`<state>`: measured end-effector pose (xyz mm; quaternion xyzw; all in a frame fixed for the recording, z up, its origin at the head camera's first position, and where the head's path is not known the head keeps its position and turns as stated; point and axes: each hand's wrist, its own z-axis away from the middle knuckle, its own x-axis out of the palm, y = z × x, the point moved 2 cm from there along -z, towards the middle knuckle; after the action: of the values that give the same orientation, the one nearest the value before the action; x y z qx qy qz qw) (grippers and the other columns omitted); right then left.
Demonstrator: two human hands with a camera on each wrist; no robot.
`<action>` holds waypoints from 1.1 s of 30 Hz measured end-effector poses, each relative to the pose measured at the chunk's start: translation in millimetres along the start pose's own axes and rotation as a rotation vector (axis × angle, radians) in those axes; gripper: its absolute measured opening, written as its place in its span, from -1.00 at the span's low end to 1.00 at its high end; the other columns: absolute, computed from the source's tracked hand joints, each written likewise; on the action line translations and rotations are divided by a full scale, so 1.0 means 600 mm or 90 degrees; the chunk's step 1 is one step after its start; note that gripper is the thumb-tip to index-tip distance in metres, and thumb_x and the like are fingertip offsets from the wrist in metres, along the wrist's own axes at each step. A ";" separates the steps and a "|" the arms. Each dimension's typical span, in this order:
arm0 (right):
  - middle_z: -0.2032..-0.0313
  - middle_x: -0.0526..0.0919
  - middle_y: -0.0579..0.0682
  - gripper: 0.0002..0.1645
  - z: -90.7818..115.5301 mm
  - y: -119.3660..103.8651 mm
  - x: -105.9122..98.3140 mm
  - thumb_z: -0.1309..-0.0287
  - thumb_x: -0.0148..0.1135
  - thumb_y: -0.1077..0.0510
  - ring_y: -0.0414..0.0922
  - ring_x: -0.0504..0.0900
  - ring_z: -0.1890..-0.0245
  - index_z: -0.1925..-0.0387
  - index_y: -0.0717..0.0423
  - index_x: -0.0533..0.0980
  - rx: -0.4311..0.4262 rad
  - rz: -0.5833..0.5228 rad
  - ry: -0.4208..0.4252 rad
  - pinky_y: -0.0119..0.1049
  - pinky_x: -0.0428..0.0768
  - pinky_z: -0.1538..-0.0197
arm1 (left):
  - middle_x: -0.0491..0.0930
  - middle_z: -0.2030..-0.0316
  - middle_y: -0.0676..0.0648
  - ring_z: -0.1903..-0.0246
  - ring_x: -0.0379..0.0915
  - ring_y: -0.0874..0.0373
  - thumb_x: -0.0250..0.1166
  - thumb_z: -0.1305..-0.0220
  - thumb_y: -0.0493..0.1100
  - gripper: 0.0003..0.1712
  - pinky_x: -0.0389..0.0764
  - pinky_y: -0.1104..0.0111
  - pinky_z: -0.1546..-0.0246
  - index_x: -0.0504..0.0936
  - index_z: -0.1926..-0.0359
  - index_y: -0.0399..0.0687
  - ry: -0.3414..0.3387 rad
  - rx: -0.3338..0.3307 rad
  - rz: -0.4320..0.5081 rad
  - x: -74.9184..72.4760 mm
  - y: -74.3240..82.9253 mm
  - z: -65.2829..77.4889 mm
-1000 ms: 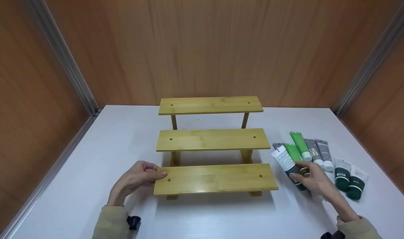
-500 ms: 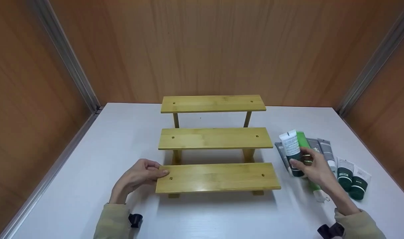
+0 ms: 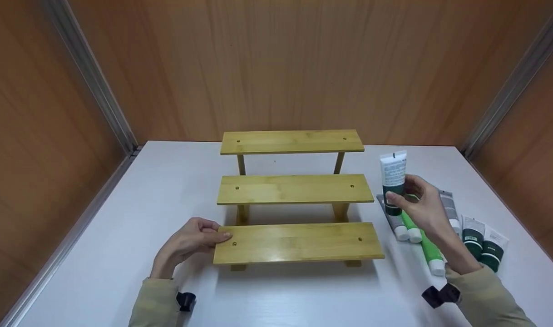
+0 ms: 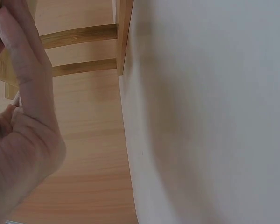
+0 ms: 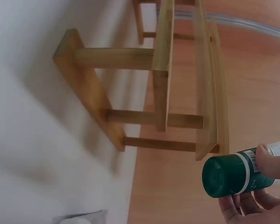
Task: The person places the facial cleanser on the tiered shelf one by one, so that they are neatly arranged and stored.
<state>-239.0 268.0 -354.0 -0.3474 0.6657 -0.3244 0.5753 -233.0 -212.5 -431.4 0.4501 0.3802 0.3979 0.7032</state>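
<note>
My left hand [image 3: 191,243] pinches the left end of the lowest shelf on a three-tier wooden rack [image 3: 299,243], thumb on top. In the left wrist view, that hand [image 4: 30,107] shows at the rack's edge, its fingertips partly cut off. Raised above the table, a white and dark green squeeze tube [image 3: 393,177] stands upright, cap down, between the thumb and fingers of my right hand [image 3: 424,206]. It is just right of the middle shelf. The right wrist view shows the tube's green cap [image 5: 219,176] close to the rack [image 5: 161,93].
Under and behind my right hand lie grey tubes [image 3: 449,209] and green tubes [image 3: 431,252], partly covered. Farther right are two white and dark green tubes [image 3: 492,250]. Wood-grain panels [image 3: 294,68] enclose the white table [image 3: 181,181] at the back and sides.
My right hand has lifted the white and green tube up and away from the pile, turning it from tilted to upright. My left hand keeps its grip on the rack.
</note>
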 end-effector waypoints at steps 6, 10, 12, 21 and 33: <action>-0.28 0.47 0.22 -0.28 -0.017 -0.044 0.016 -0.36 0.27 0.07 -0.01 0.45 -0.21 -0.41 0.24 0.25 -0.029 -0.040 0.019 -0.30 0.46 -0.39 | 0.78 0.42 0.04 0.41 0.71 0.24 0.46 -0.22 -0.07 -0.71 0.71 0.40 0.34 0.64 0.25 -0.21 0.003 -0.003 0.002 0.000 0.000 0.000; -0.24 0.47 0.20 -0.29 -0.031 -0.070 0.035 -0.32 0.31 0.11 -0.07 0.45 -0.17 -0.38 0.26 0.28 -0.059 -0.093 0.023 -0.28 0.45 -0.39 | 0.78 0.42 0.03 0.42 0.71 0.23 0.46 -0.22 -0.08 -0.70 0.71 0.40 0.34 0.65 0.24 -0.24 0.003 -0.002 0.001 0.000 0.000 -0.001; -0.22 0.48 0.18 -0.31 -0.038 -0.082 0.045 -0.30 0.33 0.16 -0.11 0.45 -0.15 -0.36 0.26 0.30 -0.073 -0.119 0.022 -0.39 0.46 -0.31 | 0.78 0.41 0.02 0.42 0.72 0.22 0.46 -0.22 -0.08 -0.69 0.72 0.39 0.34 0.65 0.23 -0.26 0.001 -0.001 0.003 0.000 0.000 -0.002; -0.22 0.49 0.25 -0.36 -0.071 -0.129 0.090 -0.23 0.36 0.28 0.00 0.49 -0.17 -0.30 0.30 0.34 -0.101 -0.203 0.023 -0.14 0.45 -0.39 | 0.78 0.41 0.04 0.40 0.71 0.23 0.47 -0.22 -0.05 -0.69 0.70 0.40 0.34 0.67 0.23 -0.23 0.006 -0.011 -0.008 0.000 0.001 -0.001; -0.19 0.53 0.18 -0.39 -0.119 -0.179 0.151 -0.16 0.43 0.28 0.03 0.54 -0.14 -0.22 0.22 0.43 -0.085 -0.297 0.025 -0.06 0.47 -0.34 | 0.79 0.38 0.01 0.39 0.72 0.21 0.47 -0.21 -0.06 -0.65 0.72 0.38 0.32 0.67 0.19 -0.26 0.009 -0.014 0.003 -0.002 -0.004 0.004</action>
<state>-309.2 135.6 -304.5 -0.5226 0.5985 -0.4107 0.4472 -231.1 -215.1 -432.9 0.4406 0.3793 0.4068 0.7046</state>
